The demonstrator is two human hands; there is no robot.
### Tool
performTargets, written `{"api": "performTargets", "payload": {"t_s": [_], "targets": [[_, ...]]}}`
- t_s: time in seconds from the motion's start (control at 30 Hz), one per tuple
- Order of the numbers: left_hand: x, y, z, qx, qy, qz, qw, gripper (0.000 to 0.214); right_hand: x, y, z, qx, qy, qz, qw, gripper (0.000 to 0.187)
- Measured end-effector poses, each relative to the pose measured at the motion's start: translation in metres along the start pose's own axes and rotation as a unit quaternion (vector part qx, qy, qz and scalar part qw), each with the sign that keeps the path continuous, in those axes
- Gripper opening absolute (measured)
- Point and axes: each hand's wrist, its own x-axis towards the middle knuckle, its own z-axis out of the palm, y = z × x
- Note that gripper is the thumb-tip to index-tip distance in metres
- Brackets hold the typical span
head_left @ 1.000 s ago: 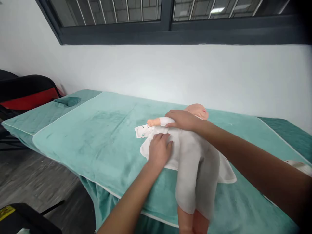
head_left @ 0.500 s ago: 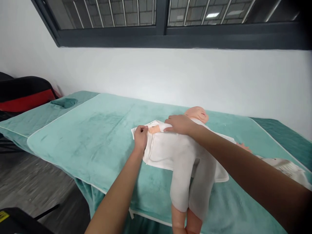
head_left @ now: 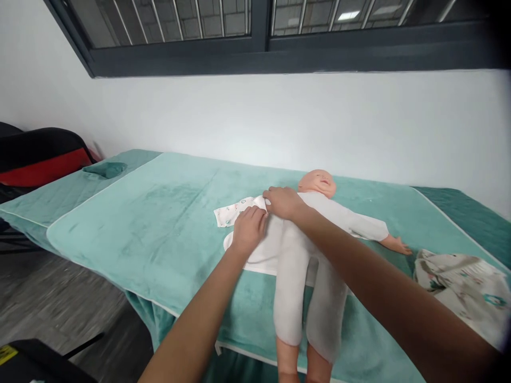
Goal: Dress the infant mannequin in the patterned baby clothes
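So the baby doll [head_left: 293, 276] is face up on the teal-covered bed [head_left: 159, 223], head toward the wall, legs toward the person. The bit that matters imo: that patterned sleeve [head_left: 228, 215] sticks out sideways, long axis roughly across the doll's body, pointing off to the person's left. The left hand [head_left: 248, 229] is way nearer, sleeve just past its fingers. The right hand [head_left: 282, 203] sits closer to the doll's chest. Both have fingers curled at the bunched white cloth [head_left: 259, 201], fingertips almost meeting, but can't tell if either's really pinching.
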Motion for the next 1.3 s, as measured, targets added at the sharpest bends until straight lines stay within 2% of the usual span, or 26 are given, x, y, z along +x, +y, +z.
{"api": "performTargets", "payload": {"t_s": [0.03,0.1,0.17,0.23,0.27,0.33,0.4,0.47,0.57,0.63,0.73,0.83,0.93,1.03,1.1,1.2,1.3], "targets": [[0.000,-0.002,0.000,-0.009,0.016,-0.018,1.000,0.030,-0.005,0.002,-0.004,0.023,0.032,0.007,0.999,0.025],[0.001,-0.006,0.001,-0.028,0.058,-0.083,0.994,0.028,-0.024,0.011,-0.011,0.105,0.147,0.047,0.982,0.028],[0.001,-0.010,0.003,-0.028,0.082,-0.145,0.986,0.025,-0.053,0.025,-0.012,0.197,0.292,0.132,0.927,0.028],[0.002,-0.012,0.005,-0.011,0.077,-0.167,0.983,0.025,-0.089,0.042,-0.003,0.224,0.373,0.245,0.866,0.025],[0.003,-0.012,0.006,-0.002,0.069,-0.164,0.984,0.026,-0.108,0.049,0.005,0.222,0.383,0.297,0.846,0.025],[0.004,-0.010,0.006,0.011,0.056,-0.143,0.988,0.028,-0.139,0.061,0.026,0.248,0.336,0.387,0.822,0.028],[0.005,-0.006,0.004,0.017,0.042,-0.113,0.993,0.029,-0.159,0.065,0.044,0.282,0.298,0.439,0.800,0.034],[0.005,-0.001,0.002,0.021,0.018,-0.087,0.996,0.030,-0.166,0.064,0.054,0.299,0.282,0.462,0.786,0.039],[0.003,0.004,-0.001,0.006,-0.029,-0.080,0.996,0.026,-0.164,0.059,0.056,0.331,0.273,0.463,0.776,0.042],[0.002,0.004,-0.001,-0.014,-0.041,-0.095,0.995,0.021,-0.162,0.057,0.054,0.382,0.277,0.449,0.759,0.043],[0.003,0.004,0.000,-0.049,-0.032,-0.127,0.990,0.019,-0.163,0.056,0.055,0.485,0.291,0.410,0.715,0.053],[0.011,0.007,-0.001,-0.104,-0.014,-0.168,0.980,0.029,-0.165,0.056,0.056,0.574,0.289,0.366,0.673,0.065],[0.026,0.018,-0.002,-0.165,0.010,-0.200,0.966,0.036,-0.163,0.056,0.056,0.635,0.294,0.328,0.635,0.068],[0.046,0.035,-0.002,-0.222,0.006,-0.203,0.954,0.036,-0.162,0.055,0.054,0.689,0.293,0.291,0.595,0.075],[0.060,0.045,-0.002,-0.249,-0.002,-0.196,0.948,0.033,-0.162,0.053,0.053,0.723,0.253,0.257,0.589,0.081],[0.077,0.053,-0.004,-0.267,-0.012,-0.190,0.945,0.030,-0.164,0.050,0.050,0.758,0.164,0.182,0.605,0.085],[0.086,0.054,-0.010,-0.256,-0.032,-0.188,0.948,0.029,-0.165,0.048,0.047,0.769,0.132,0.137,0.610,0.084]]}}
